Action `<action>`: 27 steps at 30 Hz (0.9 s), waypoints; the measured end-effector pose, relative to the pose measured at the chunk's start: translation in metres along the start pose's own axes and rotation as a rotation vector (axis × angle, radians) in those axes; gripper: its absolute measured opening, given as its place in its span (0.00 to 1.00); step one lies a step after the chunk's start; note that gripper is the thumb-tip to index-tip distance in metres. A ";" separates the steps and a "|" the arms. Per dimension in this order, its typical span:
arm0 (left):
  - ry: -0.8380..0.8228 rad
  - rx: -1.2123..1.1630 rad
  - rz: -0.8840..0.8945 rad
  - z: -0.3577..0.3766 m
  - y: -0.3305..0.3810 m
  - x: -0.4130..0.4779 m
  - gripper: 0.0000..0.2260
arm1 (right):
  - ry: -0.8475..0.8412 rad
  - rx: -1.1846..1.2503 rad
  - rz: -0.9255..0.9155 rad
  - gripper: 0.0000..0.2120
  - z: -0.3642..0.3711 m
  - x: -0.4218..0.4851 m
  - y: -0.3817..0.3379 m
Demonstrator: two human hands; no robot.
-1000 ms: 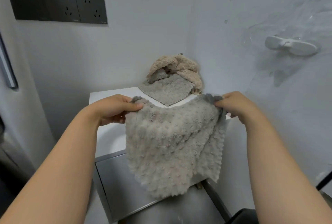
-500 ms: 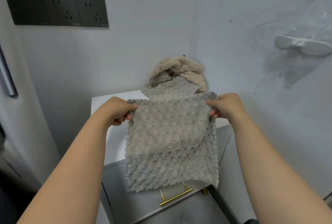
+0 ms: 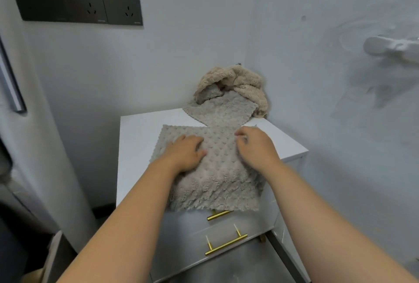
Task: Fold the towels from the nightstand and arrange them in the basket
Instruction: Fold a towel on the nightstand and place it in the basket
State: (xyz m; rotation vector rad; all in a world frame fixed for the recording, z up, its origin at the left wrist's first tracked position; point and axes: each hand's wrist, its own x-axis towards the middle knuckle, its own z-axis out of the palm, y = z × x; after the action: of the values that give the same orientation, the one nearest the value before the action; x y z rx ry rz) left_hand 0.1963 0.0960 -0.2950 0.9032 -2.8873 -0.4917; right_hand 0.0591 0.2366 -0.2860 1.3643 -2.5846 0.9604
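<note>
A grey dotted towel (image 3: 217, 176) lies spread on the white nightstand (image 3: 138, 146), its near edge hanging over the front above the drawers. My left hand (image 3: 184, 154) rests flat on the towel's left half with the fingers apart. My right hand (image 3: 256, 149) sits on the towel near its far right corner with the fingers curled; whether they pinch the cloth is hidden. Behind, in the wall corner, a second grey towel (image 3: 224, 110) lies under a crumpled beige towel (image 3: 244, 83). No basket is in view.
Two drawers with gold bar handles (image 3: 226, 243) face me below the towel. Walls close in behind and to the right, with black sockets (image 3: 77, 3) and a white hook (image 3: 392, 48). A grey upright panel (image 3: 34, 146) stands on the left.
The towel was held up by its top corners in front of the nightstand. It now lies on the nightstand top, and both hands have come down onto it.
</note>
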 end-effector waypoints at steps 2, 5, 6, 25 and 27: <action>-0.087 0.136 -0.030 0.003 0.000 -0.002 0.25 | -0.164 -0.135 -0.010 0.15 0.003 -0.004 -0.003; -0.064 0.148 -0.053 0.003 0.004 -0.006 0.26 | -0.340 -0.248 0.033 0.23 0.002 0.001 0.001; -0.065 0.155 -0.052 0.002 0.005 -0.006 0.26 | -0.361 -0.254 0.044 0.24 0.002 0.004 0.004; -0.132 0.172 -0.071 -0.004 -0.006 -0.010 0.32 | -0.121 -0.253 -0.038 0.16 -0.008 -0.006 0.000; -0.006 0.212 -0.064 -0.009 0.000 -0.012 0.30 | -0.216 -0.281 -0.038 0.17 -0.009 -0.006 0.000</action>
State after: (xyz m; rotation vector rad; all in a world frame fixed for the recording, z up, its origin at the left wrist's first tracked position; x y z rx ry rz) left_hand 0.2080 0.1005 -0.2863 1.0263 -2.9646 -0.1949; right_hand 0.0609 0.2458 -0.2812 1.5018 -2.7011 0.4417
